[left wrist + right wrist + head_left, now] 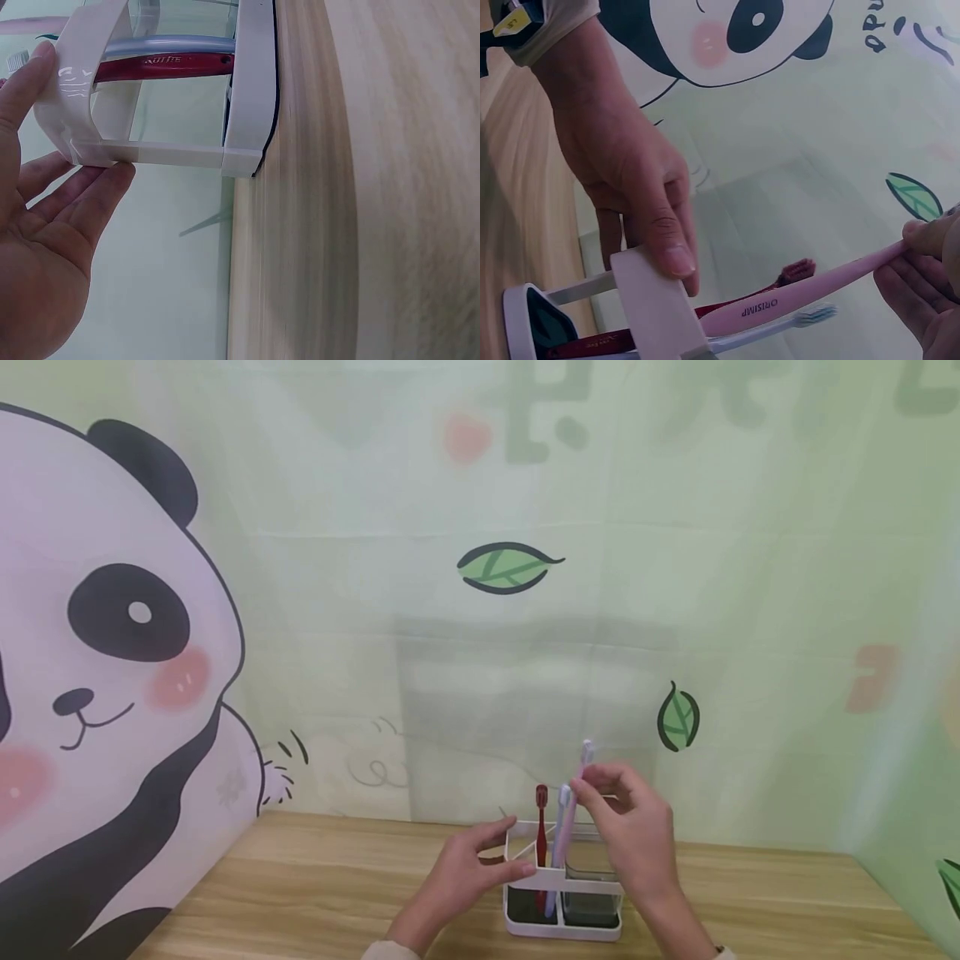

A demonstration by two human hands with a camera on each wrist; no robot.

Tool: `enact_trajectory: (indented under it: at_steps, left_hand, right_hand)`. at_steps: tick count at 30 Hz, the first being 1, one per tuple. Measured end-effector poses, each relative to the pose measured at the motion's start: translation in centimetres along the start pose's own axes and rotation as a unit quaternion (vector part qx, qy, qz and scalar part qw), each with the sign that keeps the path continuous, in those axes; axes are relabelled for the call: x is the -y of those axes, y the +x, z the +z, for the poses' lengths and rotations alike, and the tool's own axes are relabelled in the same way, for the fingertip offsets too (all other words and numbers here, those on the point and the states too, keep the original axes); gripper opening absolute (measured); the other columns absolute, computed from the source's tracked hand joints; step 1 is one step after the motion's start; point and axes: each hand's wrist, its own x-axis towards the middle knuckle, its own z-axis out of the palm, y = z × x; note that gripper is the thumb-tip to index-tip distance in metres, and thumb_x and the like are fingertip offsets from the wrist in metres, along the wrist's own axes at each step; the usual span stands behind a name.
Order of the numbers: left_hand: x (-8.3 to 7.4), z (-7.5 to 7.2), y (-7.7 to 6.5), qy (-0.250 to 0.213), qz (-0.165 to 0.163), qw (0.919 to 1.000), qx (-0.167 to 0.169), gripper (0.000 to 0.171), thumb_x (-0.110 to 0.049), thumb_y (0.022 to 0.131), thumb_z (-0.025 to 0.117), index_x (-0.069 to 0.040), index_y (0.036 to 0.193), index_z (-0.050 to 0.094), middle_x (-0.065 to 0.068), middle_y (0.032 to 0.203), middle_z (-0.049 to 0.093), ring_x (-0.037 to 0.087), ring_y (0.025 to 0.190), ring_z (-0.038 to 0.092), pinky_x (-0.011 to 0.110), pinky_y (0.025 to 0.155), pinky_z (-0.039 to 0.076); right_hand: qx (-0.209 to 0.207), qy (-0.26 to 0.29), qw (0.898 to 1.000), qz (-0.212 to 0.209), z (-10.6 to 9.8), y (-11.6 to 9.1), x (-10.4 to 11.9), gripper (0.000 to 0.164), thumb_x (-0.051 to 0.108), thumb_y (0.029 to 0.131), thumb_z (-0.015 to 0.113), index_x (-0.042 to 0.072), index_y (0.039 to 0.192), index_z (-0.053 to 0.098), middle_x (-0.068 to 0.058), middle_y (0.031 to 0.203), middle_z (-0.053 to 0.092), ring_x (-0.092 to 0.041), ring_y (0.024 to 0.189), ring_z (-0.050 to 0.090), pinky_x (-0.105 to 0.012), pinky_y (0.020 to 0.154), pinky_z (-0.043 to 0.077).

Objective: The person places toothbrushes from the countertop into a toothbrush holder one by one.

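A white toothbrush holder (pixel 566 932) stands upright on the table. My left hand (pixel 468 872) grips its upper band, thumb in front and fingers at the side. Inside lean a dark red toothbrush (pixel 542 827) and a pale blue toothbrush (pixel 169 46), bristles up. By the neck, just under its head, my right hand (pixel 637 831) pinches a pink toothbrush (pixel 802 297). The pink handle slants down, its lower end close to the holder's upper band (pixel 656 304); whether it is inside cannot be told. Bristles of the pink brush are mostly hidden by the fingers.
In the holder's right compartment sits a clear cup (pixel 588 902). The wooden table (pixel 337 877) runs back to a green printed cloth (pixel 315 568) with a panda drawing on the left.
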Motion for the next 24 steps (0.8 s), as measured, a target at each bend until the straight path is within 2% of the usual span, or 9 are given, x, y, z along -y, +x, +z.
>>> enact_trajectory:
  at_steps: [10,16,24]
  left_hand:
    - [0.2,-0.1,0.2,0.004,0.013,0.9999,0.002,0.068,-0.025,0.092,0.088,0.001,0.148,0.060,0.022,0.147,0.060,0.039,0.133,0.060,0.039,0.097,0.062]
    - [0.2,0.0,0.3,0.006,0.010,0.9999,0.003,0.068,-0.026,0.092,0.087,0.000,0.149,0.059,0.022,0.147,0.060,0.038,0.132,0.061,0.039,0.097,0.062]
    - [0.3,0.0,0.2,0.004,0.012,0.9999,0.004,0.068,-0.025,0.092,0.087,0.000,0.149,0.059,0.022,0.148,0.060,0.038,0.131,0.061,0.039,0.097,0.062]
  right_hand:
    - [0.031,-0.013,0.999,0.014,1.4,-0.3,-1.5,0.016,0.009,0.096,0.081,0.005,0.109,0.073,-0.004,0.103,0.076,-0.018,0.094,0.074,-0.025,0.088,0.062]
    - [0.058,-0.029,0.998,0.025,1.3,-0.3,-2.1,0.016,0.014,0.096,0.082,0.006,0.106,0.073,-0.003,0.098,0.075,-0.016,0.090,0.070,-0.022,0.084,0.061]
    - [0.109,-0.057,0.991,0.056,0.8,-0.1,-2.6,0.013,0.012,0.095,0.083,0.007,0.100,0.073,-0.001,0.093,0.073,-0.016,0.087,0.068,-0.026,0.081,0.060]
